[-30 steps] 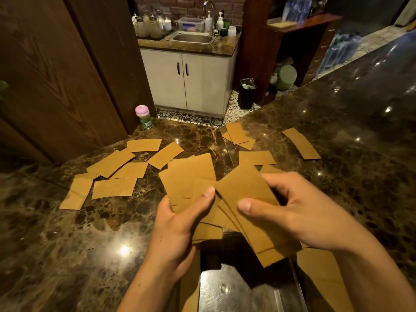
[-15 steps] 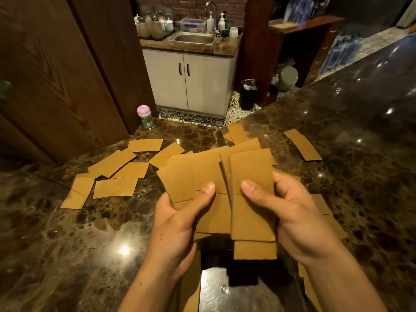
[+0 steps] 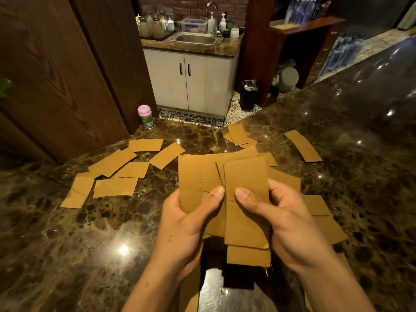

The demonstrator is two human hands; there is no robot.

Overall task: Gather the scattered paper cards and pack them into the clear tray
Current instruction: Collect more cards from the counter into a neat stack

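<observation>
I am pinching a fanned stack of cards [image 3: 245,176] between my left hand [image 3: 186,221] and right hand [image 3: 286,221], thumbs on front. The cards are looking light, thin and likely to slide, so I am favouring their long edges. Loose cards [image 3: 114,188] are lying across the surface [image 3: 90,244].

Bare forearms [image 3: 162,280], short plain fingernails [image 3: 242,192]

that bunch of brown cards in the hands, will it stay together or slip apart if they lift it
Probably slips apart: the cards are fanned and staggered between the left hand and right hand, not squared. They look fairly stiff, standing upright without drooping. Likely light, since a loose thumb pinch holds the bunch.
</observation>
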